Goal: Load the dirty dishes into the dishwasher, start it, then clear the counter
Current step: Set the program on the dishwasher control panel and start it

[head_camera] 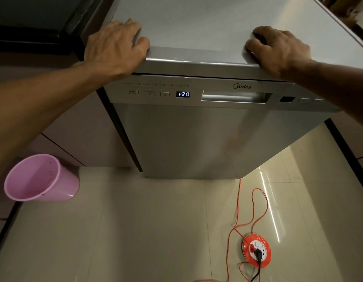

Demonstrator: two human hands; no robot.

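A closed silver dishwasher (207,139), display reading 1:30, stands on the tiled floor. The left hand (115,47) and right hand (278,49) grip its top front corners, fingers curled over the edge. Shoving it risks snagging the orange cord (237,200) below.

Count was: 1 dishwasher (196,139), 2 hands on its top, left (115,47) and right (278,49), 1 pink bucket (41,178), 1 orange cable reel (256,250), 1 black plug (258,256) in it.
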